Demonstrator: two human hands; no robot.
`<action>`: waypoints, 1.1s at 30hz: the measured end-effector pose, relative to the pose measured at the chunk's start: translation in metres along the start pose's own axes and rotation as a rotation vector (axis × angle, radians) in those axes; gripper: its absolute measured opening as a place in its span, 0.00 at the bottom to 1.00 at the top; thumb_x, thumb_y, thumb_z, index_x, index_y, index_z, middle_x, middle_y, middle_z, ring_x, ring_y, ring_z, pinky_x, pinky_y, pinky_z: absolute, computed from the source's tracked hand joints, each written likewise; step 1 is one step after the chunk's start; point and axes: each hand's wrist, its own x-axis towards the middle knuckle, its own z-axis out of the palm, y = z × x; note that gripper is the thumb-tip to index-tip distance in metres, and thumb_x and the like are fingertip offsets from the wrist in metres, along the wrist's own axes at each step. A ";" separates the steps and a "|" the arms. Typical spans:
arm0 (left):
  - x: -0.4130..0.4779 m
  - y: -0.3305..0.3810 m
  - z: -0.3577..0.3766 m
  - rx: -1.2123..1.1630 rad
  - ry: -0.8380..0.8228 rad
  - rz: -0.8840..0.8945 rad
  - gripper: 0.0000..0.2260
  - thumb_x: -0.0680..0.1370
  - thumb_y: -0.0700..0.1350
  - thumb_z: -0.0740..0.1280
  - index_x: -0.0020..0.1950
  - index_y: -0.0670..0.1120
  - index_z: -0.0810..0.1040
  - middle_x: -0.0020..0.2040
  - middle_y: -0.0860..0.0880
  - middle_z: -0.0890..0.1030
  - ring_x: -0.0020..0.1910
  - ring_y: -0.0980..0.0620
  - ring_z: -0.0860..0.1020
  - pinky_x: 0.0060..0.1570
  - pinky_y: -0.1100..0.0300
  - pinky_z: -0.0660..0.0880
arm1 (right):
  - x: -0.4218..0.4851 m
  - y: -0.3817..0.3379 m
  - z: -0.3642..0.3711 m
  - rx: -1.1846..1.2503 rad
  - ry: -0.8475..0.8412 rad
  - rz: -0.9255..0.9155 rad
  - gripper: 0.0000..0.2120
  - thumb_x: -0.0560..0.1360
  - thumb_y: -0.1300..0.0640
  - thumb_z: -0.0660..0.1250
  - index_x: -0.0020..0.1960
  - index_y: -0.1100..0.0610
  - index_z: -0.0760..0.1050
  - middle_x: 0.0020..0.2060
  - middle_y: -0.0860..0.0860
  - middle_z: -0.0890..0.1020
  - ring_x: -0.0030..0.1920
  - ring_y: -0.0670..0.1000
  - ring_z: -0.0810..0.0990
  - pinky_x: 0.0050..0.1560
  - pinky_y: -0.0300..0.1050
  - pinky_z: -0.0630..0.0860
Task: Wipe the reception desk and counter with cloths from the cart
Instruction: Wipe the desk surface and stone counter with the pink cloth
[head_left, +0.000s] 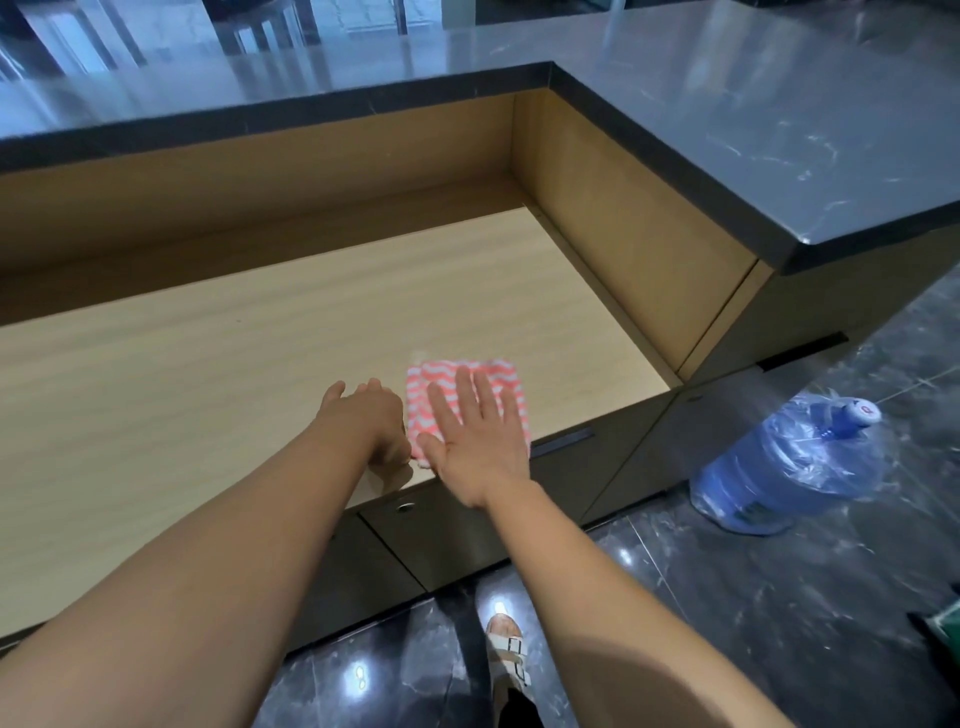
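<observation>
Right hand (475, 431): fingers (485, 395) straight and spread, pressed flat on the cloth, curled round nothing
Left hand (366, 415): fingers curled under, right at the cloth's near left corner; I cannot tell whether they pinch that corner or only rest on the wood
Cloth (452, 375): a folded pink-and-white square, lying flat under my right palm on the desk, close to its front edge and toward its right end
Desk (234, 353): pale wood, sunk below the dark stone counter (727, 119) that wraps its far and right sides
Slip risk: only a flat palm pins the cloth, so a fast stroke could let my hand slide over it and bunch the fold
Edge risk: a pull toward me could drag the cloth off the front edge onto the floor (779, 597)
Corner risk: the walls under the counter could stop my fingertips and leave the far right corner unwiped
Footing risk: a water bottle (795, 457) lies on the glossy floor to my right, easy to kick if I step that way for the counter
</observation>
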 end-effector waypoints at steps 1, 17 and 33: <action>0.001 0.001 0.000 0.002 -0.009 -0.004 0.28 0.75 0.56 0.65 0.73 0.48 0.66 0.78 0.44 0.56 0.77 0.51 0.55 0.74 0.47 0.43 | 0.001 0.006 -0.001 -0.004 -0.001 -0.026 0.29 0.82 0.38 0.39 0.78 0.46 0.33 0.76 0.52 0.32 0.75 0.54 0.28 0.75 0.57 0.32; -0.003 -0.010 0.005 -0.102 0.073 0.043 0.30 0.74 0.56 0.67 0.71 0.44 0.64 0.72 0.47 0.64 0.73 0.49 0.62 0.75 0.48 0.48 | 0.006 0.123 -0.021 0.078 0.033 0.399 0.29 0.82 0.40 0.40 0.79 0.47 0.35 0.78 0.54 0.35 0.77 0.57 0.34 0.75 0.58 0.34; 0.002 -0.007 0.006 -0.090 0.029 0.015 0.30 0.74 0.55 0.67 0.73 0.46 0.64 0.79 0.46 0.54 0.77 0.50 0.55 0.75 0.48 0.44 | 0.009 0.084 -0.016 -0.066 0.017 -0.025 0.30 0.81 0.37 0.41 0.79 0.45 0.36 0.78 0.52 0.36 0.77 0.54 0.33 0.76 0.54 0.35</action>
